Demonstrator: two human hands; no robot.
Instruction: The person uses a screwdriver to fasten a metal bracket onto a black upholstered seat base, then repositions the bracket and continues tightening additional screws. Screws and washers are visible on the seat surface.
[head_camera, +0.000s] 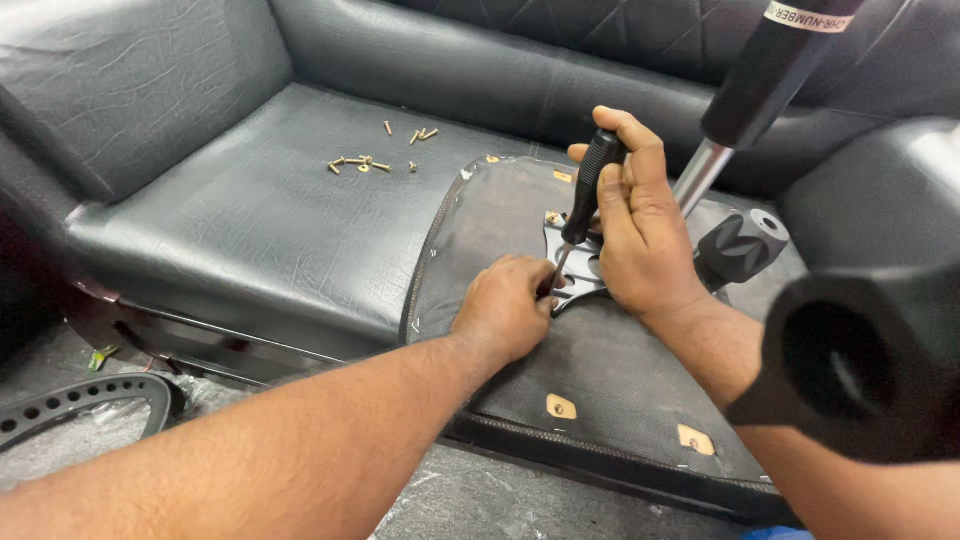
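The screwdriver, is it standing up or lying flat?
Standing up, leaning a little. The right hand grips the screwdriver by its black handle, tip down on the metal plate, where the left hand steadies it.

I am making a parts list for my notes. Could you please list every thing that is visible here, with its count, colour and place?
Sofa: one, black leather, behind and left.
Loose screws: about ten, brass colour, scattered on the sofa seat.
Chair seat: one, upside down, dark fabric underside, leaning on the sofa edge.
Metal plate: one, grey, on the chair seat.
Gas cylinder: one, black and silver, rising from the plate.
Knob: one, dark grey, right of the plate.
Perforated plastic part: one, black, on the floor at left.
Screwdriver: one, black handle, tip at the plate.
Left hand: fingers steady the screwdriver tip.
Right hand: grips the handle.
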